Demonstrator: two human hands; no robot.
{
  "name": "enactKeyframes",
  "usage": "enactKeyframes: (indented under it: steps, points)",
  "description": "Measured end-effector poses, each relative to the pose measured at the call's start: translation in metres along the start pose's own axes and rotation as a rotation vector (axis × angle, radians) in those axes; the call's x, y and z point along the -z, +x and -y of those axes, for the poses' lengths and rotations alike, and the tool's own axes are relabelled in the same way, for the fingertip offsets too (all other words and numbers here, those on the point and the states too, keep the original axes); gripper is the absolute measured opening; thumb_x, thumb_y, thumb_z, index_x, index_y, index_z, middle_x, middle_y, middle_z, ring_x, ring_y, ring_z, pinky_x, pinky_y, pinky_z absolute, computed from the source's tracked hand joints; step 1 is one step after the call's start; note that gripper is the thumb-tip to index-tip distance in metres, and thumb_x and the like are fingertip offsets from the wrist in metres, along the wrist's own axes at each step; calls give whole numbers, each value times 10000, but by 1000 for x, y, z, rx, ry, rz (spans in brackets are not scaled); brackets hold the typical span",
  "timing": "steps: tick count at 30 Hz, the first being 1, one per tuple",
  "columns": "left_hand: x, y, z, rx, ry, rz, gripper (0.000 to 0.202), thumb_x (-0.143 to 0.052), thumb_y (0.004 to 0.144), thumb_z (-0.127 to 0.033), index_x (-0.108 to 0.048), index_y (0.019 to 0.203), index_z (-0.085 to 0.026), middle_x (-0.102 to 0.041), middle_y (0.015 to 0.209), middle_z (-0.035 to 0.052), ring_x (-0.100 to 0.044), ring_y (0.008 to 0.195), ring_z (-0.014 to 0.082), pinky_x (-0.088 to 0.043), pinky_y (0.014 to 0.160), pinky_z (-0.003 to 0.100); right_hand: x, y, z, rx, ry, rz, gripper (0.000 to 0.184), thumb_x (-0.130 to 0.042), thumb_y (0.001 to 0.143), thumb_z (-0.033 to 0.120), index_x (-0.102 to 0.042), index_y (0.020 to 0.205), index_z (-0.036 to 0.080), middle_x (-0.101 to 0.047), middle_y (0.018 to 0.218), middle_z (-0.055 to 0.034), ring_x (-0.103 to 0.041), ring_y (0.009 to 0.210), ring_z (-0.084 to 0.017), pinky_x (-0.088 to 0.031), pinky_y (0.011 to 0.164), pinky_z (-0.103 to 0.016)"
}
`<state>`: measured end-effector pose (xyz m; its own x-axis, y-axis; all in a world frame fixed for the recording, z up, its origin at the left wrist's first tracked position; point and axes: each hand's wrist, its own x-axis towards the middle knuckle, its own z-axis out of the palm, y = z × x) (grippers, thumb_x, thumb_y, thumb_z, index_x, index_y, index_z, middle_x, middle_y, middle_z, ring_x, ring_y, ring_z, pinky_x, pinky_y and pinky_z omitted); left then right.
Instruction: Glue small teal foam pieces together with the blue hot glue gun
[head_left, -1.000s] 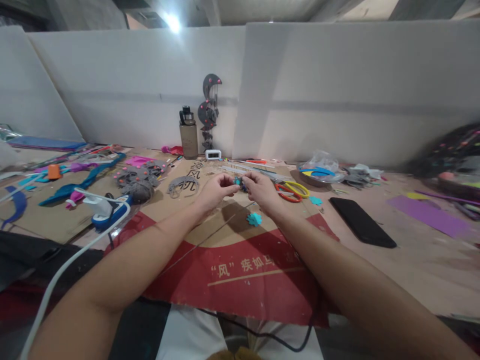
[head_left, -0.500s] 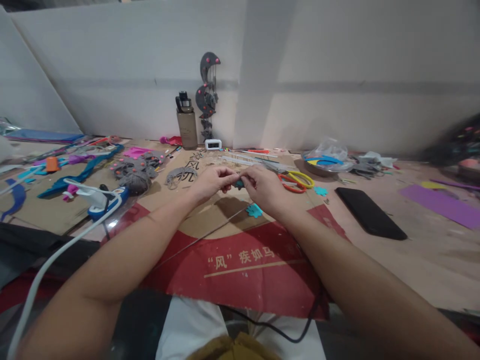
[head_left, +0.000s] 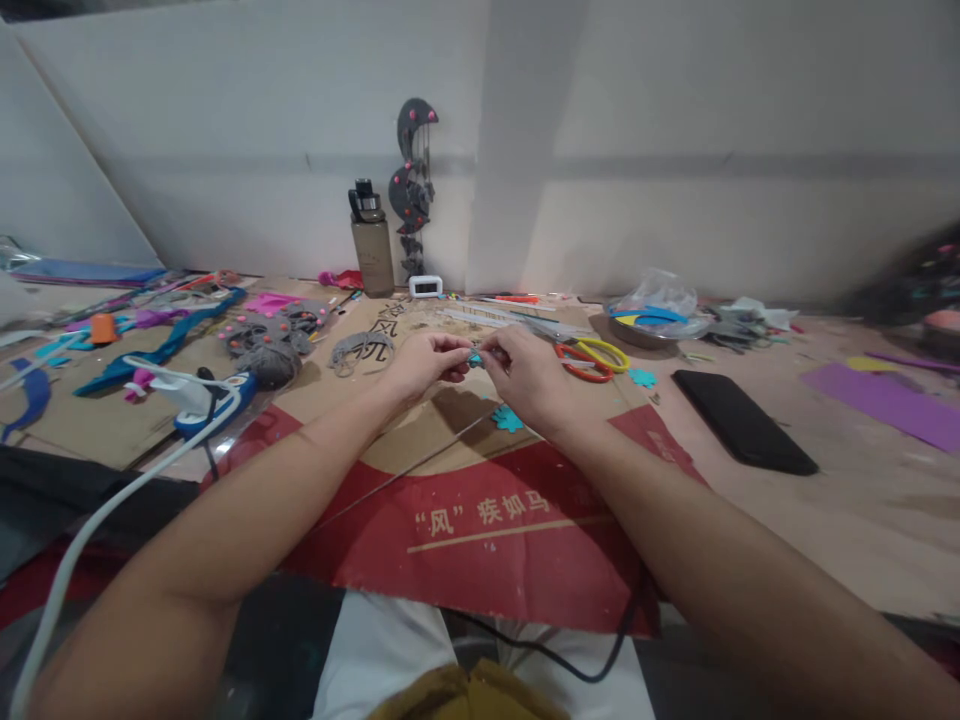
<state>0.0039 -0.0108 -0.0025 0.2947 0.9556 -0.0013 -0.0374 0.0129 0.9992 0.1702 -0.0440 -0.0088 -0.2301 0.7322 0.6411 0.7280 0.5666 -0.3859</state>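
My left hand (head_left: 433, 362) and my right hand (head_left: 525, 372) meet over the cardboard, fingertips pinched together on a small turquoise piece (head_left: 475, 359). Most of that piece is covered by my fingers; it looks like the flower cut-outs close by. Just below my right hand lies a turquoise flower cut-out (head_left: 508, 418) on the red and brown cardboard sheet (head_left: 465, 550). A thin grey string (head_left: 412, 467) runs slantwise across the cardboard from near this cut-out toward my left forearm. Right of my right hand are scissors (head_left: 600, 357) with red and yellow handles and another turquoise flower cut-out (head_left: 643, 377).
At right lies a black phone (head_left: 742, 420), with a bowl (head_left: 652, 330) behind it. A glue gun (head_left: 214, 400) with a white cable and grey yarn (head_left: 274, 362) are at left. A bottle (head_left: 373, 245) and a small clock (head_left: 426, 287) stand by the wall.
My fingers have shifted slightly around the turquoise piece, and more of its bright surface shows between them. Both hands stay in nearly the same place.
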Motion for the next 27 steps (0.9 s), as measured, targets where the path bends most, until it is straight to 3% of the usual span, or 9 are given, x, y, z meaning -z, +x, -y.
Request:
enactKeyframes:
  steps: [13,27]
  points:
    - [-3,3,5,-17,-156,23,153,-734,625,-88,-643,746,-108,-639,679,16,-583,592,72,-510,685,253,-6,-3,0,-87,-18,3,161,-497,885,294,-605,802,208,-621,781,-52,-529,717,-186,-349,644,-306]
    - [-3,-2,3,19,-131,37,211,-751,674,-203,-574,764,-134,-625,661,17,-580,598,85,-475,619,240,-4,0,0,-172,23,13,286,-424,920,328,-582,722,198,-596,693,-41,-500,649,-168,-308,602,-292]
